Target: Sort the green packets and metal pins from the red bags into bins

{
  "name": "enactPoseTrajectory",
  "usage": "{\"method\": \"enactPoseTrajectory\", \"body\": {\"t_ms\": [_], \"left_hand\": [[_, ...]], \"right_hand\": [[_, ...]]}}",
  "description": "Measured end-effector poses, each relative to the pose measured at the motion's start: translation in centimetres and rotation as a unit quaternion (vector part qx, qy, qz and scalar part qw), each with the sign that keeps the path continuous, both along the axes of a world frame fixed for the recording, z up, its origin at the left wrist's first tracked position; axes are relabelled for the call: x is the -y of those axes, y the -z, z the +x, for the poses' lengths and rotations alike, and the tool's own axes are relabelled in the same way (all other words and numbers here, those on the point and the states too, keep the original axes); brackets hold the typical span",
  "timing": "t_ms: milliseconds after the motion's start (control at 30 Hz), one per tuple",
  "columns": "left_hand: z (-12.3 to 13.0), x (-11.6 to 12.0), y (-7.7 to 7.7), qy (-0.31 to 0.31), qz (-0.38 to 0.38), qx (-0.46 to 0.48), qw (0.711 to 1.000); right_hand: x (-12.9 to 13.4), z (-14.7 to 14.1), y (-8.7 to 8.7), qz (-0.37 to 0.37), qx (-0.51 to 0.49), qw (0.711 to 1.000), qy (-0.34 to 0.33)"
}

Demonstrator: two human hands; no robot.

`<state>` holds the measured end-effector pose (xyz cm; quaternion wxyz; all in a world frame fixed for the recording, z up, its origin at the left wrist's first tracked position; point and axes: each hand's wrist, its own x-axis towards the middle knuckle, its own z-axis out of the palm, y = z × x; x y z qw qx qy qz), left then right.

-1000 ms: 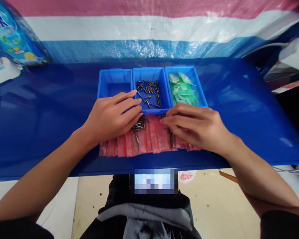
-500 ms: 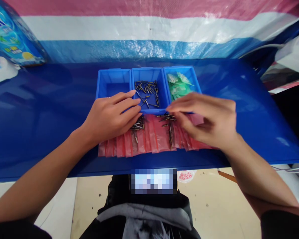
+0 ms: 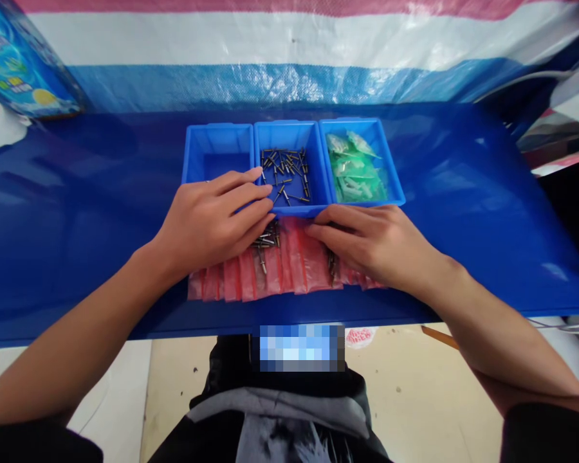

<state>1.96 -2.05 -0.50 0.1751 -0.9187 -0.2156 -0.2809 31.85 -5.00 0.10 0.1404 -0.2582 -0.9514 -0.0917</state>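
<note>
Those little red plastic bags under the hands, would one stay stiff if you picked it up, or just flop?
The red bags look like thin, glossy film lying flat and overlapped in a row, so one would probably flop and weigh almost nothing. Being smooth, they would likely slide over each other when the left hand or right hand pushes.

I see a glossy blue table (image 3: 77, 212). Three blue bins (image 3: 292, 161) stand on it side by side at centre, touching. Just in front of them, a row of overlapping red bags (image 3: 289, 263) lies flat, near the table's front edge.
</note>
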Motion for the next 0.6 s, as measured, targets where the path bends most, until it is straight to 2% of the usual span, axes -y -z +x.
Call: {"method": "enactPoseTrajectory", "body": {"t_ms": [133, 233, 300, 400, 467, 533, 600], "left_hand": [[-0.1, -0.1, 0.2, -0.002, 0.002, 0.001, 1.000], [-0.1, -0.1, 0.2, -0.004, -0.002, -0.003, 1.000], [-0.1, -0.1, 0.1, -0.006, -0.002, -0.004, 1.000], [-0.1, -0.1, 0.1, -0.003, -0.008, -0.003, 1.000], [-0.2, -0.2, 0.2, -0.005, -0.028, -0.003, 1.000], [-0.3, -0.2, 0.3, -0.009, -0.052, -0.002, 0.999], [-0.3, -0.2, 0.4, -0.012, -0.060, -0.004, 0.998]], "right_hand": [[0.1, 0.0, -0.6, -0.068, -0.116, 0.991, 0.008], [0.3, -0.3, -1.3, -0.164, -0.218, 0.962, 0.030], [0.4, -0.5, -1.7, -0.273, -0.297, 0.913, 0.057], [0.3, -0.6, -1.9, -0.430, -0.399, 0.806, 0.079], [0.2, -0.8, -1.7, -0.486, -0.454, 0.743, 0.078], [0.1, -0.9, -1.5, -0.524, -0.491, 0.693, 0.059], [0.1, -1.1, -1.3, -0.562, -0.493, 0.664, 0.018]]}}
